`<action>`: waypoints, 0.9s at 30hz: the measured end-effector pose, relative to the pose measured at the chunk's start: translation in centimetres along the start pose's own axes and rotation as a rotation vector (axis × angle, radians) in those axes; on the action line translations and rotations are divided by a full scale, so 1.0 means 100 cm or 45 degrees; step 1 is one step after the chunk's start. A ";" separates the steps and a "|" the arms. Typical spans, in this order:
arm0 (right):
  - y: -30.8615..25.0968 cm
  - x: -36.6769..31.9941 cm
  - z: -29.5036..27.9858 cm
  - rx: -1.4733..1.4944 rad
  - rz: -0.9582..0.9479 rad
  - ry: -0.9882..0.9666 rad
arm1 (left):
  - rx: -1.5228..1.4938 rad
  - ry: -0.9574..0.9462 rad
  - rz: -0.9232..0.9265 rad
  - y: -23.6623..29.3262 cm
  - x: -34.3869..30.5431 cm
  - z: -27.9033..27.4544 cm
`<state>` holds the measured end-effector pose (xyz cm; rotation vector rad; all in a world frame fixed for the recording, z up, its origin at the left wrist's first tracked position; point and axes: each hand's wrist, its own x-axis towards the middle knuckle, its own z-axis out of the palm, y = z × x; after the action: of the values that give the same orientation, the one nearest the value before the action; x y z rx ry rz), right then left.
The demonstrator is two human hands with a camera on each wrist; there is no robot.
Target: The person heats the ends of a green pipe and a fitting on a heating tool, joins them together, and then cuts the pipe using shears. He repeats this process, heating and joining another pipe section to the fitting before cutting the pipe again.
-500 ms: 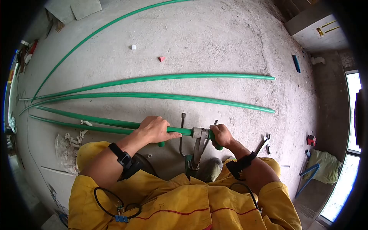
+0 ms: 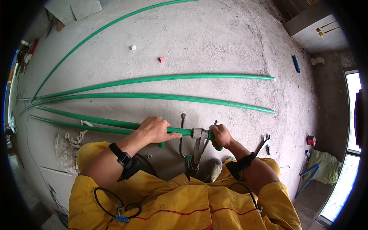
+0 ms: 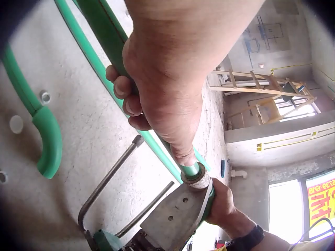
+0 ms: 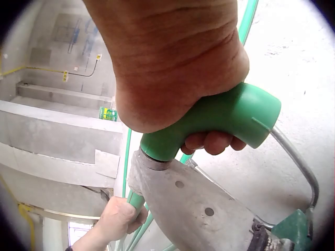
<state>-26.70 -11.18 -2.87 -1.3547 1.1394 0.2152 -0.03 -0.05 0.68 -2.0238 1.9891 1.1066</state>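
Observation:
My left hand [image 2: 154, 129] grips a long green plastic pipe [image 2: 180, 131], thumb lying along it toward its right end. That end sits in the round socket of a pipe welding machine [image 2: 198, 147], whose flat metal plate rises from a green base [image 4: 293, 230] between wire legs. On the socket's other side, my right hand [image 2: 222, 136] holds a green elbow fitting [image 4: 251, 112], fingers curled round it. The elbow's near mouth is pushed up against the metal socket. Below the left hand, a second green elbow [image 3: 48, 141] sits on the end of another pipe.
Several long green pipes [image 2: 184, 76] lie across the concrete floor ahead. Pliers [image 2: 264, 145] lie by the right knee, a red tape measure [image 2: 311, 140] farther right. A bag of white fittings [image 2: 66, 151] is at the left. A shoe [image 2: 212, 170] stands beside the machine.

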 end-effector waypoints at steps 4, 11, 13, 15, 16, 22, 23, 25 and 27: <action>0.006 -0.002 -0.003 -0.035 -0.039 0.037 | -0.058 0.050 0.039 -0.001 0.006 0.009; 0.058 0.033 -0.021 -0.667 -0.676 0.148 | -0.155 0.227 0.134 -0.004 -0.014 -0.002; 0.089 0.049 -0.023 -0.830 -0.852 0.162 | -0.172 0.132 0.033 0.000 -0.021 -0.002; 0.078 0.050 -0.031 -0.534 -0.534 -0.059 | -0.178 0.159 0.043 -0.002 -0.022 0.000; 0.072 0.045 -0.028 -0.459 -0.525 -0.081 | -0.177 0.151 0.072 -0.003 -0.021 0.001; 0.087 0.056 -0.029 -0.584 -0.732 0.038 | -0.151 0.216 0.132 -0.004 -0.023 0.000; 0.089 0.057 -0.029 -0.632 -0.828 0.067 | -0.157 0.209 0.123 -0.004 -0.024 -0.002; 0.081 0.052 -0.025 -0.684 -0.918 0.096 | -0.165 0.223 0.125 -0.004 -0.023 -0.001; 0.067 0.044 -0.019 0.046 -0.126 0.041 | -0.174 0.234 0.124 -0.004 -0.023 0.000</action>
<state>-30.26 -12.97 -10.11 -1.3827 1.0948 0.1014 0.59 1.90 1.75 -2.1905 2.1760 1.1417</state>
